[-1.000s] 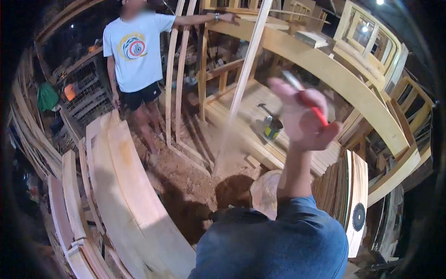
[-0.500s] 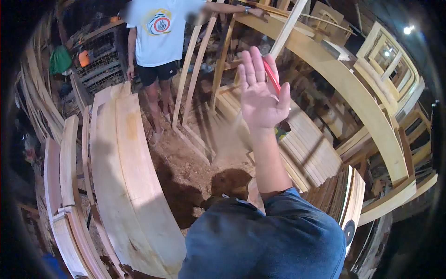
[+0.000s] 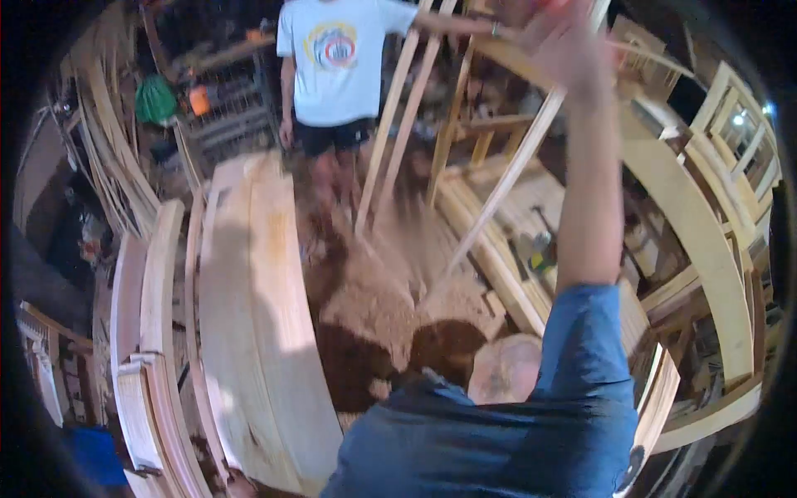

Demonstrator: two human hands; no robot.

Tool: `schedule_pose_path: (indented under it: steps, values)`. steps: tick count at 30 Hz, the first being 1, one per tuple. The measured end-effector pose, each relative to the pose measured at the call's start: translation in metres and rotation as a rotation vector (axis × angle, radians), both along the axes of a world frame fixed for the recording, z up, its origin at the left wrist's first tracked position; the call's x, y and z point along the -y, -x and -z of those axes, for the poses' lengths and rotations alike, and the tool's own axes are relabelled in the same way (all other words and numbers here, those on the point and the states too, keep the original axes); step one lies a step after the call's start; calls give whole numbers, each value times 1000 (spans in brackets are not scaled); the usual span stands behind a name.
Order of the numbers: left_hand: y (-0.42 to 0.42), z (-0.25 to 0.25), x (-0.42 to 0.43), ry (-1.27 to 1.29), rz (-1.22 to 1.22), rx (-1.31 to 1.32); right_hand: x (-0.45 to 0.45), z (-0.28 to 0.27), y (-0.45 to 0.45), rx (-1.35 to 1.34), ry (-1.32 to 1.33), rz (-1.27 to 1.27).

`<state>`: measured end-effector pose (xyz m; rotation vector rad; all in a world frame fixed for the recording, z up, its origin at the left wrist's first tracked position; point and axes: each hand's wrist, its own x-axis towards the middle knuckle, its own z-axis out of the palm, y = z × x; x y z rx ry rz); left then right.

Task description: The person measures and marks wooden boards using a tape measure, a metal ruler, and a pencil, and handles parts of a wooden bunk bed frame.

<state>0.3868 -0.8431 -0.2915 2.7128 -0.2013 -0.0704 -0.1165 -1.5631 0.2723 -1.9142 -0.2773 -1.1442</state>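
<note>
Red object (image 3: 571, 10) in right hand (image 3: 568, 43), illegible shirt print (image 3: 334, 47)

This is a woodworking shop. Wide pale boards (image 3: 278, 315) stand in the foreground, thin offcut strips (image 3: 104, 149) lean in a bunch, and a brown layer like sawdust (image 3: 378, 290) covers the floor. A large curved wooden frame (image 3: 706, 241) fills the right side, and a hammer (image 3: 545, 220) lies on stacked planks (image 3: 506, 187) beneath a dark ceiling.
</note>
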Motion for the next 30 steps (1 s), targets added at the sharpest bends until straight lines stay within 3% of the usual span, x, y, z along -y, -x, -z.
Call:
schedule_pose_path:
  steps: [1,2,4,5,8,10,12,14,15,17,19,24,28,30]
  values:
    - [-10,18,-18,-57,258,195,28,-19,16,256,-57,-59]
    - [-14,29,-35,-125,413,303,39,-24,38,378,-56,46]
    - [-24,8,-24,-32,-13,-196,60,-33,83,605,-73,299]
    - [-10,-12,-8,-116,-149,-121,74,-22,94,729,-300,460]
    - [-3,-11,-1,112,-112,-30,137,63,127,649,-563,575]
    - [-8,-5,-2,243,-137,-104,137,108,130,628,-704,572]
    - [-5,-11,5,181,-186,-140,153,113,144,693,-790,658]
    - [3,-12,8,451,-182,-196,165,99,157,743,-797,718]
    - [4,-12,13,594,-161,-197,165,86,155,727,-764,740]
    - [15,-16,16,530,-161,-139,163,56,140,682,-704,775]
    - [25,-34,35,186,-228,-69,162,29,114,589,-654,729]
    - [29,-40,43,207,-268,-65,149,-23,-3,347,-539,772]
    - [22,-21,32,190,-262,-52,101,6,-158,159,-323,827]
    - [17,-15,28,121,-271,-87,120,39,-216,-265,-143,859]
